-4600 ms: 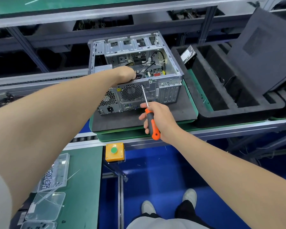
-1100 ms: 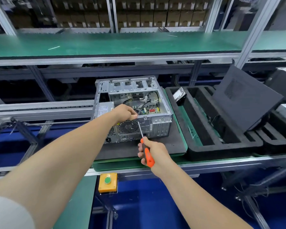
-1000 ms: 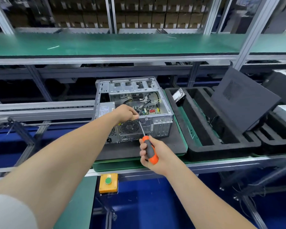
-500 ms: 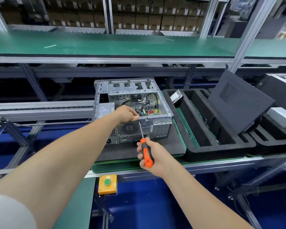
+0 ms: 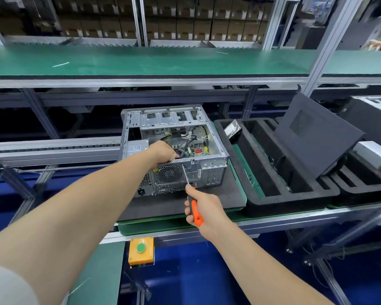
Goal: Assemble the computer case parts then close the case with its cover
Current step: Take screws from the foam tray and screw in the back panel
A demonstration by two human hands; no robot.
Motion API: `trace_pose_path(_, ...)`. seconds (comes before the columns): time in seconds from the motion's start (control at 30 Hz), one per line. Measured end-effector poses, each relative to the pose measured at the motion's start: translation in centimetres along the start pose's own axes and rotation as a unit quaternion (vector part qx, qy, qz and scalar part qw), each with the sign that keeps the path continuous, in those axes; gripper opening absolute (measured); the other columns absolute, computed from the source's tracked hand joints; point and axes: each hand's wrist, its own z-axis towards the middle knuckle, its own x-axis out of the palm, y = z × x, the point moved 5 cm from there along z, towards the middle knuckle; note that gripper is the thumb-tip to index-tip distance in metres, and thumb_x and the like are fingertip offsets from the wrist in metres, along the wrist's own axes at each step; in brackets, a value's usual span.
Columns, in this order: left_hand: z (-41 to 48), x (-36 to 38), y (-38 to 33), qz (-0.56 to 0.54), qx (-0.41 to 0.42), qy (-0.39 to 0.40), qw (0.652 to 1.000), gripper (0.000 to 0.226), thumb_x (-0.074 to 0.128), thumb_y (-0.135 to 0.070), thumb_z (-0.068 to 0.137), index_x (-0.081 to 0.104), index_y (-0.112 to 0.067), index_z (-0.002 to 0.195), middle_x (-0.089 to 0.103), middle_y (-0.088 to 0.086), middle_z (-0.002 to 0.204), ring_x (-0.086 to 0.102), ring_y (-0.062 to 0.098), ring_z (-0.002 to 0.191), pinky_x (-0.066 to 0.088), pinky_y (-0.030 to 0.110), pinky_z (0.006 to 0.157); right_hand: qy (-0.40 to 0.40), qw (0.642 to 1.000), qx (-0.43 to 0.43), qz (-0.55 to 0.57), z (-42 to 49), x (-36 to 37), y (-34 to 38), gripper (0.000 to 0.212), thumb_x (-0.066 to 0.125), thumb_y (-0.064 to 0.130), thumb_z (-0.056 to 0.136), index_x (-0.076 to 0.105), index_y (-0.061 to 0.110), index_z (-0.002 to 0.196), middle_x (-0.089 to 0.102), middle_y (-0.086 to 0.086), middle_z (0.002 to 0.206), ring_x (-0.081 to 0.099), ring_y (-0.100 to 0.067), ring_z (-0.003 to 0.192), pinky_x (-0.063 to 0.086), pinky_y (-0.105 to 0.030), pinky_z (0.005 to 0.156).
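An open silver computer case (image 5: 209, 172) lies on a dark foam pad (image 5: 227, 194), its rear panel with the fan grille facing me. My left hand (image 5: 163, 151) reaches over the rear top edge into the case, fingers curled around something inside that I cannot make out. My right hand (image 5: 204, 209) grips the orange handle of a screwdriver (image 5: 195, 211). Its shaft slants up to a screw at the rear panel's top edge, beside the fan. The dark case cover (image 5: 317, 135) leans upright in the foam tray to the right.
A black foam tray (image 5: 290, 199) with long slots sits right of the case and holds a hard drive (image 5: 233, 130) at its far left corner. A yellow box with a green button (image 5: 140, 249) hangs under the conveyor rail. A green shelf (image 5: 163, 60) runs above.
Since 4.6 s ago the view has tilted up. In the last second both hands stay at the case; the right hand shifts its grip on the screwdriver handle, whose tip remains at the rear panel.
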Motion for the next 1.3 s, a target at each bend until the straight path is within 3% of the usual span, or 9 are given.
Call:
trace_pose_path(0.1,-0.2,0.1,-0.3,0.026,-0.005,0.004,1.0,0.026,0.062,-0.014,0.094,0.075,-0.002,0.113,0.072,0.011,0.122,0.067,0.031,0.112,0.057,0.035,0.086,-0.008,1.0,-0.008,-0.007,-0.2,0.0,0.2,0.038,0.083,0.036,0.089,0.07,0.003,0.1,0.063,-0.008,0.072,0.057,-0.017,0.052,0.044,-0.025,0.044)
trace_pose_path(0.27,-0.6,-0.1,-0.5,-0.003,-0.016,0.037,0.999,0.014,0.054,0.002,0.078,0.041,-0.002,0.074,0.067,0.015,0.108,0.042,0.018,0.063,0.031,0.029,0.059,-0.025,0.999,-0.027,-0.011,-0.3,0.6,0.2,0.033,0.08,0.034,0.092,0.068,0.003,0.092,0.063,-0.007,0.065,0.058,-0.018,0.049,0.043,-0.025,0.043)
trace_pose_path(0.5,-0.7,0.1,-0.3,-0.005,0.032,0.101,0.994,0.014,0.06,-0.001,0.086,0.067,-0.012,0.079,0.063,0.003,0.119,0.054,0.026,0.102,0.045,0.042,0.09,0.11,0.985,0.1,0.083,-0.6,0.8,-1.4,0.051,0.045,0.051,0.108,0.07,0.008,0.12,0.064,-0.002,0.076,0.053,-0.013,0.058,0.044,-0.024,0.047)
trace_pose_path(0.57,-0.6,0.1,-0.1,0.0,0.06,0.114,0.992,0.006,0.069,-0.01,0.093,0.073,-0.014,0.092,0.067,0.005,0.121,0.058,0.024,0.107,0.046,0.043,0.1,0.07,0.994,0.081,0.013,-0.6,0.8,-1.4,0.055,0.051,0.057,0.103,0.071,0.008,0.116,0.063,-0.005,0.08,0.051,-0.014,0.057,0.04,-0.024,0.045)
trace_pose_path(0.77,-0.7,0.0,-0.3,0.085,0.128,0.079,0.985,0.012,0.071,-0.026,0.096,0.072,-0.021,0.106,0.067,-0.005,0.097,0.056,0.014,0.077,0.044,0.028,0.071,-0.108,0.978,-0.106,-0.142,0.1,-0.1,-0.6,0.042,0.071,0.045,0.097,0.068,0.003,0.09,0.069,-0.007,0.068,0.057,-0.013,0.046,0.048,-0.026,0.045)
trace_pose_path(0.93,-0.6,0.1,-0.2,0.08,0.141,0.064,0.985,0.012,0.07,-0.022,0.096,0.073,-0.018,0.107,0.056,-0.021,0.087,0.053,0.006,0.074,0.041,0.024,0.066,0.082,0.986,0.109,0.097,-0.8,1.7,-1.3,0.048,0.042,0.049,0.11,0.068,0.011,0.098,0.062,-0.001,0.068,0.053,-0.014,0.053,0.045,-0.024,0.047)
trace_pose_path(1.03,-0.4,0.0,-0.1,0.078,0.14,0.058,0.985,0.012,0.071,-0.022,0.096,0.073,-0.018,0.107,0.055,-0.023,0.086,0.052,0.005,0.071,0.04,0.023,0.063,0.041,0.995,0.071,0.051,-0.8,2.1,-0.9,0.061,0.058,0.063,0.098,0.068,0.004,0.103,0.062,-0.009,0.071,0.053,-0.017,0.049,0.043,-0.024,0.044)
trace_pose_path(1.17,-0.2,0.2,-0.1,0.078,0.134,0.063,0.986,0.011,0.07,-0.022,0.096,0.073,-0.019,0.106,0.057,-0.022,0.09,0.052,0.007,0.07,0.042,0.027,0.068,-0.048,0.991,-0.078,-0.093,-0.3,0.8,0.0,0.033,0.082,0.031,0.09,0.066,0.004,0.08,0.063,-0.01,0.069,0.056,-0.02,0.05,0.047,-0.03,0.049)
trace_pose_path(1.3,-0.2,0.1,-0.1,0.083,0.135,0.063,0.985,0.011,0.07,-0.023,0.096,0.073,-0.019,0.106,0.058,-0.018,0.091,0.052,0.008,0.07,0.04,0.025,0.062,0.096,0.99,0.088,0.047,-0.6,0.5,-0.7,0.03,0.06,0.038,0.105,0.067,0.009,0.103,0.068,-0.002,0.079,0.056,-0.015,0.059,0.052,-0.029,0.054)
